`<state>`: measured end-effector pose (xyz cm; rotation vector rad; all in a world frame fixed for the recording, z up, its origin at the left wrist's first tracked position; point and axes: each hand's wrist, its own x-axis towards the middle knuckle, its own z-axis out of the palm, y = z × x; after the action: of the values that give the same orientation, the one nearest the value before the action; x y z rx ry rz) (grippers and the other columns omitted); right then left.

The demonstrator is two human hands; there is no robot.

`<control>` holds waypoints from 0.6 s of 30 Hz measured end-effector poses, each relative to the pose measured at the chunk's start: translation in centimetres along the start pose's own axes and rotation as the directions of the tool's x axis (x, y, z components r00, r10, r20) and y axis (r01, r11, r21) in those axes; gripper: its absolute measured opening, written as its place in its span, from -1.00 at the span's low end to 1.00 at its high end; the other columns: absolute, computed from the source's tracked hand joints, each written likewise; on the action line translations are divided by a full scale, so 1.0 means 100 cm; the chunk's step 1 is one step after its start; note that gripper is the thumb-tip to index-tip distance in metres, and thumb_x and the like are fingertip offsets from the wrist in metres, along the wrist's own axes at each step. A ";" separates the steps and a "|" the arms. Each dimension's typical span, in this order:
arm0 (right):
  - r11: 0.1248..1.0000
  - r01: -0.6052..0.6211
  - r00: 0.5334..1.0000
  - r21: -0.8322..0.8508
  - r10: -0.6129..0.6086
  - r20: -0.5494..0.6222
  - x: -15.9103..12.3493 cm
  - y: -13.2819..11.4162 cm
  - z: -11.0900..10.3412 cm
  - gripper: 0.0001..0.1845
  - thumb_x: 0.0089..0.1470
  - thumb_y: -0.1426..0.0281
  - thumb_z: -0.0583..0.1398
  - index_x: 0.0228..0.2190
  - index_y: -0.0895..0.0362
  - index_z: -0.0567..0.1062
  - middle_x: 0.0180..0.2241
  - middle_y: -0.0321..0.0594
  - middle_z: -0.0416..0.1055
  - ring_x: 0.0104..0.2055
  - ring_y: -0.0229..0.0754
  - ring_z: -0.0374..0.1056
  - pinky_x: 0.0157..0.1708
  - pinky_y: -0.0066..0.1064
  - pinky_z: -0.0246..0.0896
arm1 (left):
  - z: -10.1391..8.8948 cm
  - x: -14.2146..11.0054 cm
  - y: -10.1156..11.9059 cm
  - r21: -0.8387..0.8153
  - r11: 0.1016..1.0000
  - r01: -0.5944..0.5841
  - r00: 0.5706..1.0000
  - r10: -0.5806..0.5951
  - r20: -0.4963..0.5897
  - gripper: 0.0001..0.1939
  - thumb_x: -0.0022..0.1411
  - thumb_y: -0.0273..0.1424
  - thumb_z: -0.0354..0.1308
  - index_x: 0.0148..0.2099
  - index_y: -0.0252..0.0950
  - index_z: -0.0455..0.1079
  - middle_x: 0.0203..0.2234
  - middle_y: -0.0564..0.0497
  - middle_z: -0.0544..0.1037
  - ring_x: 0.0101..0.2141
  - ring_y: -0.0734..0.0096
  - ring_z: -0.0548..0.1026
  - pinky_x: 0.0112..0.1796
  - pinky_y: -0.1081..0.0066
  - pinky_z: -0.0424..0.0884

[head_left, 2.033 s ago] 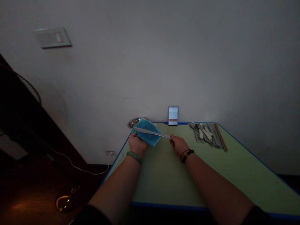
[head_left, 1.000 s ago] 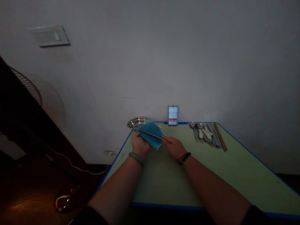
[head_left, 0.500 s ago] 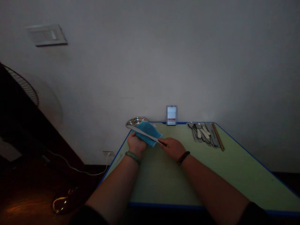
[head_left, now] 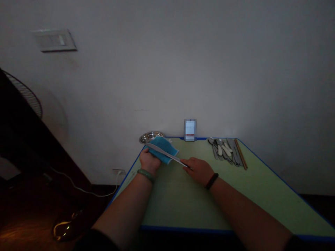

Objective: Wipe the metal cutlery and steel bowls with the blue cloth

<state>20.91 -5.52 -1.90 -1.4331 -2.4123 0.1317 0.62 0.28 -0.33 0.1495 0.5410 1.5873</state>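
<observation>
On the palm of my left hand (head_left: pixel 149 161) lies a blue cloth (head_left: pixel 164 143), and the fingers are mostly hidden beneath it. My right hand (head_left: pixel 201 170) grips a table knife (head_left: pixel 178 160) by its handle end. The knife's long blade lies slantwise over the cloth, its tip pointing up and left past the cloth's edge. Just behind the cloth, a shiny metal bowl (head_left: pixel 141 139) stands at the table's far left corner, partly covered from view.
The green table (head_left: pixel 188 205) has a blue edge. Spoons, knives and other cutlery (head_left: pixel 227 151) lie at the back right beside wooden chopsticks (head_left: pixel 241 155). A phone (head_left: pixel 190 130) leans against the wall. A white cable (head_left: pixel 86 192) hangs to the left of the table.
My right hand has drawn the knife right and slightly down, so its tip sits further back along the cloth. My left hand still holds the cloth. The view has shifted slightly.
</observation>
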 end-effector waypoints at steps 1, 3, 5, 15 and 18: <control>1.000 -0.010 1.000 0.017 0.010 0.001 -0.002 0.001 0.000 -0.57 0.16 0.26 0.02 0.05 -0.02 0.37 -0.18 -0.13 0.45 -0.18 -0.13 0.37 -0.23 -0.37 0.17 | 0.000 0.000 0.001 0.003 1.000 0.002 1.000 -0.002 -0.002 -0.47 0.14 -0.34 -0.13 0.09 -0.49 0.32 -0.05 -0.30 0.48 0.00 -0.04 0.41 0.03 -0.02 0.23; 0.998 -0.028 1.000 0.047 0.028 -0.005 -0.004 0.002 0.000 -0.58 0.15 0.26 0.03 0.04 -0.01 0.38 -0.17 -0.13 0.46 -0.16 -0.12 0.37 -0.22 -0.36 0.18 | -0.001 0.000 0.002 -0.001 1.000 -0.007 1.000 0.007 -0.013 -0.45 0.15 -0.33 -0.14 0.12 -0.50 0.29 -0.02 -0.31 0.46 0.01 -0.06 0.40 0.03 -0.04 0.23; 0.996 -0.038 0.999 0.076 0.040 -0.020 -0.004 0.002 -0.001 -0.57 0.14 0.26 0.03 0.03 0.00 0.39 -0.16 -0.13 0.46 -0.15 -0.11 0.37 -0.20 -0.34 0.19 | -0.001 0.000 0.004 -0.017 1.000 -0.018 1.000 0.018 -0.014 -0.44 0.14 -0.34 -0.14 0.13 -0.52 0.27 0.00 -0.32 0.43 0.03 -0.08 0.38 0.03 -0.05 0.22; 0.953 -0.106 0.994 0.285 0.109 0.007 -0.006 0.010 0.005 -0.59 0.06 0.28 0.11 -0.03 0.00 0.45 -0.06 -0.19 0.46 -0.07 -0.10 0.37 -0.07 -0.30 0.19 | -0.004 0.002 0.012 -0.030 0.999 -0.038 0.998 0.039 0.040 -0.45 0.12 -0.30 -0.15 0.12 -0.40 0.28 0.04 -0.24 0.41 0.05 -0.04 0.36 0.04 -0.07 0.20; 0.923 -0.147 0.988 0.356 0.152 0.016 -0.007 0.012 0.004 -0.61 0.04 0.29 0.12 -0.07 0.01 0.48 -0.09 -0.20 0.47 -0.10 -0.12 0.38 -0.10 -0.32 0.20 | -0.004 0.001 0.014 -0.026 0.998 -0.049 0.998 0.050 0.043 -0.45 0.13 -0.29 -0.16 0.11 -0.41 0.28 0.04 -0.25 0.40 0.06 -0.04 0.35 0.05 -0.06 0.19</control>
<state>22.02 -5.49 -2.75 -1.4345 -2.1258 0.5662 -0.79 0.31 -0.14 0.1794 0.4861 1.6343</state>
